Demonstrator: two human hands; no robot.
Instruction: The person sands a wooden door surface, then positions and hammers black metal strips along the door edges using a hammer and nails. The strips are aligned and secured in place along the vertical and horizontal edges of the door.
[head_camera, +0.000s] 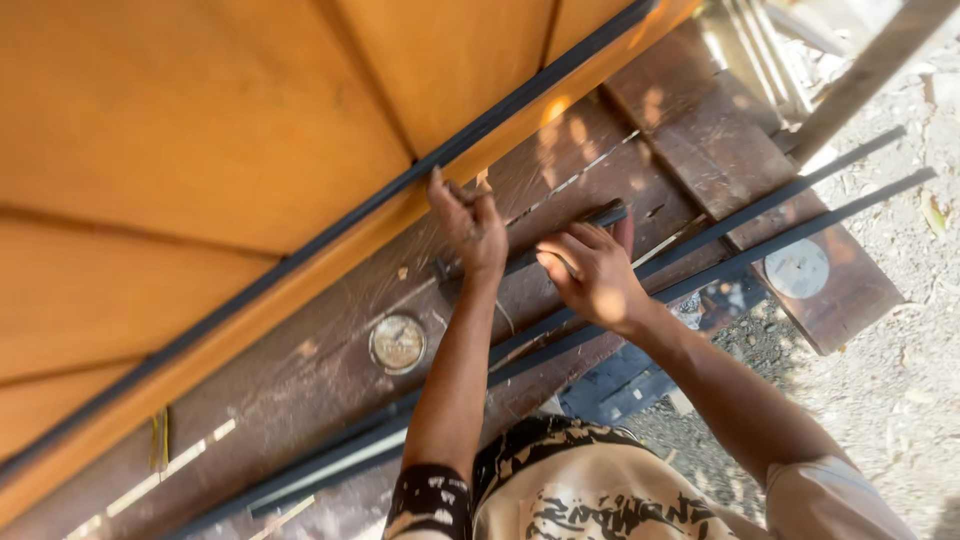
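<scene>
right now the thin dark rubber strip (560, 235) lies on the scratched brown wooden bench (330, 350), its long axis running from 8 to 2 o'clock. the left hand (468, 225) pinches it at the lower end, fingers curled tight; the right hand (592, 272), just toward 4 o'clock, presses on it with fingers spread. one orange panelled door (200, 150) lies at 11 o'clock. two round discs (398, 343) rest on the bench.
</scene>
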